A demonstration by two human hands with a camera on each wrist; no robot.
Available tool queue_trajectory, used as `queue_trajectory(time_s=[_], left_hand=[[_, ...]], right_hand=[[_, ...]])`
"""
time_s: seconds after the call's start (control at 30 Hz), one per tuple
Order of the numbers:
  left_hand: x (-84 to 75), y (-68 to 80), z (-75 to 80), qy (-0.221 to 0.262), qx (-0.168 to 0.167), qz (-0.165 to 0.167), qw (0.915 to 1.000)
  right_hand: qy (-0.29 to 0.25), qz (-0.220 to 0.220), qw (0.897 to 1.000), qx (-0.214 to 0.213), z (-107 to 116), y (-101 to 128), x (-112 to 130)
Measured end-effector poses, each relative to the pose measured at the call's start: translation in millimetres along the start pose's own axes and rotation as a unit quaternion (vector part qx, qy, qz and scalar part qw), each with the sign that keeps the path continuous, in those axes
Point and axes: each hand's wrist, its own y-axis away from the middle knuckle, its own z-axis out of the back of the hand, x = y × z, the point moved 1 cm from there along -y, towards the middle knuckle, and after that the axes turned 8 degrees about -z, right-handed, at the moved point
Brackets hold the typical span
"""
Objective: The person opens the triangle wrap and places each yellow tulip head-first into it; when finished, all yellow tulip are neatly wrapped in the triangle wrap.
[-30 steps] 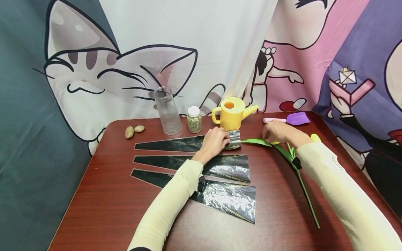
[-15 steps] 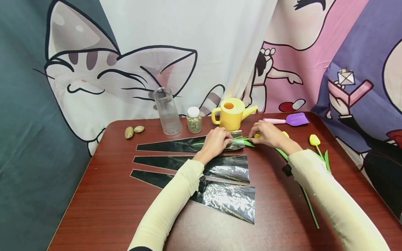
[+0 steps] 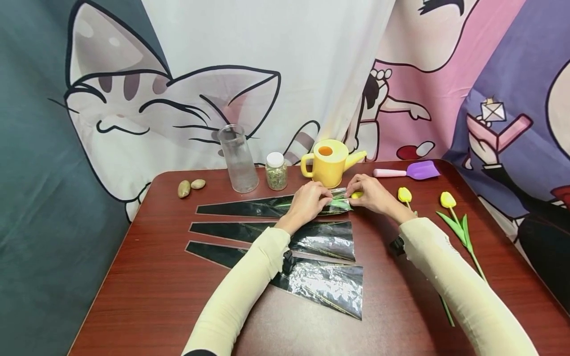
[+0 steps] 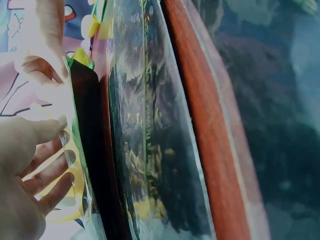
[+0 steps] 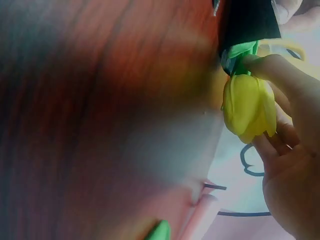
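At frame centre, left hand (image 3: 307,201) pinched the mouth of the top plastic sleeve (image 3: 267,204) while right hand (image 3: 371,194) gripped the yellow tulip (image 5: 248,106), stem mostly inside; likely mid-insertion, next needing the bloom eased inside without tearing.

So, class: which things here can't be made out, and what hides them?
Tulip stem: inside the sleeve, under the left hand, head view.
Right hand: cut off by the frame edge, right wrist view.
Jar contents: too small, head view.
Table: blurred, right wrist view.
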Motion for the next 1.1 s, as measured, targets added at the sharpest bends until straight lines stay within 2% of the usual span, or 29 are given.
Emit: queue_trajectory(time_s=[0.13, 0.33, 0.57, 0.83, 1.0, 1.1], left_hand=[[1.3, -1.0, -0.6, 0.006, 0.002, 0.000, 1.0000], [2.1, -1.4, -0.9, 0.005, 0.005, 0.004, 1.0000], [4.0, -0.7, -2.1, 0.002, 0.000, 0.004, 1.0000], [2.6, 0.1, -2.9, -0.001, 0.001, 0.000, 1.0000], [2.8, 1.4, -3.4, -0.007, 0.002, 0.001, 1.0000], [2.9, 2.1, -3.7, -0.006, 0.004, 0.001, 1.0000]], right_hand=[[-0.014, 0.004, 1.000, -0.006, -3.0, -0.2, 1.1], [-0.005, 0.012, 1.000, -0.009, -4.8, -0.3, 2.1], [-0.003, 0.004, 1.000, 0.002, -4.4, -0.9, 2.4], [0.009, -0.014, 1.000, 0.012, 25.8, 8.1, 6.6], [-0.025, -0.069, 0.997, 0.013, 41.4, 19.3, 1.2], [-0.042, -0.077, 0.996, 0.026, 43.9, 25.8, -4.3]])
